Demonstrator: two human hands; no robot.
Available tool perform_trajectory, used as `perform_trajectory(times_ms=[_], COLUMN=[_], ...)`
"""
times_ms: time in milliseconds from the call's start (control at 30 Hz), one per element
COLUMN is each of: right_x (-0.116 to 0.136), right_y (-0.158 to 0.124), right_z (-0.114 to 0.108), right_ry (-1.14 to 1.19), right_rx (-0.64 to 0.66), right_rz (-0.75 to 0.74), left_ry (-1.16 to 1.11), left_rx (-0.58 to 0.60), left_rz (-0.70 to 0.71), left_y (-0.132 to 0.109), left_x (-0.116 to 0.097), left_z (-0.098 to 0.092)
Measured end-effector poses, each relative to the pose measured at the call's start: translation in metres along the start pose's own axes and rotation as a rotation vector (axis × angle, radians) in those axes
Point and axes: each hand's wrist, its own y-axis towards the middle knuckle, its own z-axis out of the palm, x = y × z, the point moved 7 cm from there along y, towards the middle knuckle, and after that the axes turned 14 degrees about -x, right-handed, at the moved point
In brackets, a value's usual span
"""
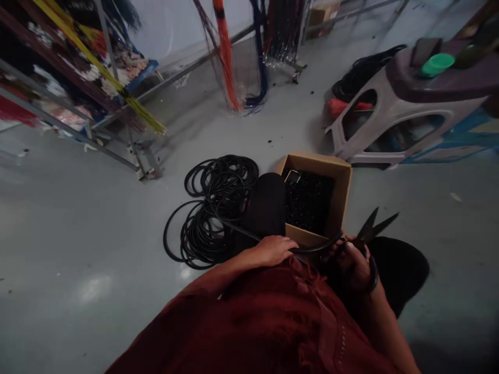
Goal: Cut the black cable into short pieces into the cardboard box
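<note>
On the grey painted floor, a black rubber cord [315, 250] is stretching across the person's lap area from a loose coil [210, 244] lying on the floor. The left hand [273, 250] is closed around the cord, with its fingers [283, 246] curling over it, while the cord's far stretch is arcing toward the right hand [353, 262]. That hand is gripping a pair of dark scissors [368, 228], its fingers closed around the handles, which are partly hidden. The blades are standing open in a wide V and pointing up and away, just beyond the cord; whether they are touching it is hard to tell. A black band [373, 275] is circling the right wrist, and a rust-red garment [241, 322] is filling the lower part of the view.

Just ahead of the hands, an open cardboard box [343, 197] is holding a heap of black pieces [307, 208] and a small metal-edged item [292, 176]. A dark rounded shape [265, 205] is standing between the coil and the box. Farther off, a grey-purple plastic stool [405, 114] is carrying a green cap [436, 65], and red and dark blue cable bundles [226, 57] are hanging from a metal rack [187, 70].
</note>
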Motion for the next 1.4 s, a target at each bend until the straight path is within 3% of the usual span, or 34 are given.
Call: perform_trajectory(times_ms=[133, 200, 267, 400, 533, 667, 767, 933, 1100, 1233, 1400], right_x=[0.006, 0.007, 0.004, -0.008, -0.016, -0.005, 0.006, 0.022, 0.035, 0.037, 0.035], right_y=[0.005, 0.007, 0.009, 0.013, 0.014, 0.019, 0.023, 0.024, 0.020, 0.017, 0.020], right_z=[-0.006, -0.013, -0.012, 0.008, 0.036, 0.062, 0.072, 0.082, 0.077, 0.071, 0.059], right_ry=[0.017, -0.036, -0.064, -0.081, -0.120, -0.191, -0.262, -0.343, -0.364, -0.387, -0.476], right_rx=[-0.079, -0.166, -0.166, -0.091, -0.076, -0.035, -0.027, -0.009, 0.007, 0.010, -0.070], right_rz=[0.019, -0.006, -0.009, -0.030, -0.054, -0.143, -0.216, -0.298, -0.332, -0.341, -0.380], left_ry=[-0.051, -0.116, -0.149, -0.226, -0.312, -0.524, -0.654, -0.665, -0.718, -0.716, -0.675], left_rx=[0.044, 0.106, 0.176, 0.213, 0.196, 0.187, 0.191, 0.080, -0.040, -0.092, -0.188], left_rz=[0.042, 0.087, 0.089, -0.031, -0.121, -0.124, -0.224, -0.386, -0.319, -0.297, -0.325], left_y=[-0.002, -0.001, 0.000, 0.000, 0.010, 0.029, 0.038, 0.048, 0.061, 0.068, 0.078], left_x=[-0.001, -0.001, 0.002, 0.013, 0.014, 0.008, 0.017, 0.036, 0.026, 0.023, 0.037], left_z=[0.001, -0.002, -0.005, -0.009, -0.001, 0.005, 0.003, -0.010, -0.016, -0.010, 0.005])
